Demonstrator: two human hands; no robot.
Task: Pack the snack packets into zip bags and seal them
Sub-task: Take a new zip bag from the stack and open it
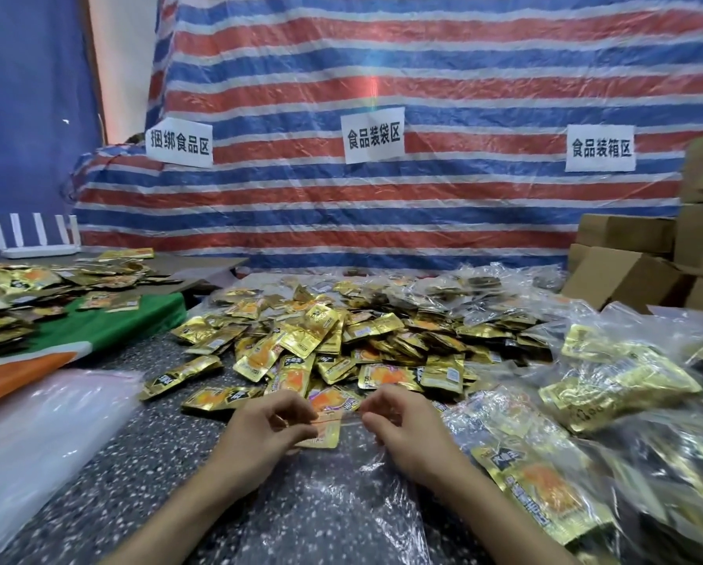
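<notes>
Clear, crinkled zip bag (341, 483) lies flat, its red-lined mouth pinched by left hand (260, 432) and right hand (409, 434).

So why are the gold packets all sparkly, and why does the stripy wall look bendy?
In the head view, light glints off the foil snack packets and the crinkly zip bag; the wide-angle lens bows the striped tarp toward the edges; a faint rainbow flare hangs above the middle sign.

Striped tarp (423, 95) is hung at rear; three paper signs (373, 135) are fixed to it. White router (36, 248) is placed far left. Cardboard boxes (627, 263) are stacked right. Green-orange cloth (109, 328) is laid on speckled table (138, 462).
</notes>
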